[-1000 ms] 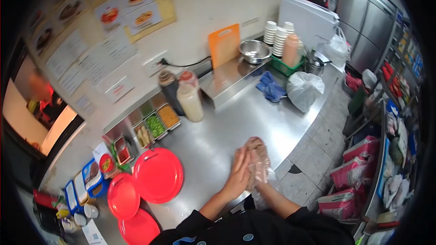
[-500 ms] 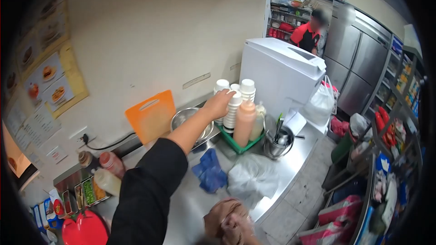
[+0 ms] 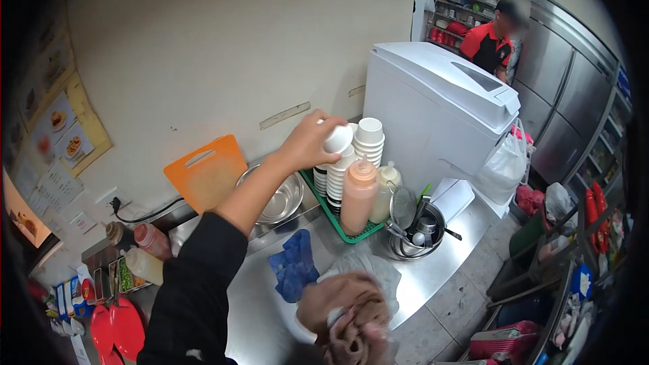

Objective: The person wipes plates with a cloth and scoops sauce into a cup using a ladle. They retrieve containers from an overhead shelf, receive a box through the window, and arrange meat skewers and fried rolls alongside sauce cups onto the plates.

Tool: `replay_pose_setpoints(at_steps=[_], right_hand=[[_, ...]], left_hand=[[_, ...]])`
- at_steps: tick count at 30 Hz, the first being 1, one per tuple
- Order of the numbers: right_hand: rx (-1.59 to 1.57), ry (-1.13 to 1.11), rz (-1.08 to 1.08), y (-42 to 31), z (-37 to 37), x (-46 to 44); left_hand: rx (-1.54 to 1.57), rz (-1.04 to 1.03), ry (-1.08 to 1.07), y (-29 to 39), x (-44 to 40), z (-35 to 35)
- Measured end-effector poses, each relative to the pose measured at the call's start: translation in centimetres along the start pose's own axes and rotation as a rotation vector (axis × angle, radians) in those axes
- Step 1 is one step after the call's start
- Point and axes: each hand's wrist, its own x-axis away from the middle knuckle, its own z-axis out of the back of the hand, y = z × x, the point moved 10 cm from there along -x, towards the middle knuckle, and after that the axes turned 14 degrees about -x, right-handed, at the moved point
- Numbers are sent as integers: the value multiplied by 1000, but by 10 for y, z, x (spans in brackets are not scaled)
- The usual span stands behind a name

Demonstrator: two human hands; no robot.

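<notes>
My left hand point(image 3: 307, 140) is closed around a white cup point(image 3: 339, 138), tilted just above the front stack. Several stacks of white cups point(image 3: 369, 136) stand in a green tray point(image 3: 356, 235), beside a squeeze bottle with orange-pink sauce point(image 3: 359, 199) and a bottle of pale sauce point(image 3: 387, 189). Low in the view, my right hand point(image 3: 373, 339), blurred and partly hidden, grips a bunched brown cloth point(image 3: 345, 304). A white curved edge shows beside the cloth; I cannot tell what it is. Behind the cloth lie a blue crumpled cloth point(image 3: 293, 267) and a whitish plastic bag point(image 3: 387, 272).
A metal bowl point(image 3: 282, 197) and an orange cutting board point(image 3: 207, 174) sit along the wall. A pot of utensils point(image 3: 416, 238) stands near the counter's right edge. A large white appliance point(image 3: 433, 105) fills the back. Beyond it, a person point(image 3: 483, 47) stands near steel refrigerators point(image 3: 564, 81).
My left hand has lifted and tilted a white cup from the stack. The brown cloth and my right hand have come up higher, now covering part of the plastic bag. The view has shifted.
</notes>
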Motion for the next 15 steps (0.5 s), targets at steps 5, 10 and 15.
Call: replay_pose_setpoints(at_steps=[5,10,15], right_hand=[[893,-352,827,-101,-90,-27],[938,-637,1147,-77,-178,43],[681,-1300,778,-41,-261,132]], left_hand=[[873,656,-640,66,158,-2],[1267,887,-528,89,287,29],[68,638,-320,92,380,147]])
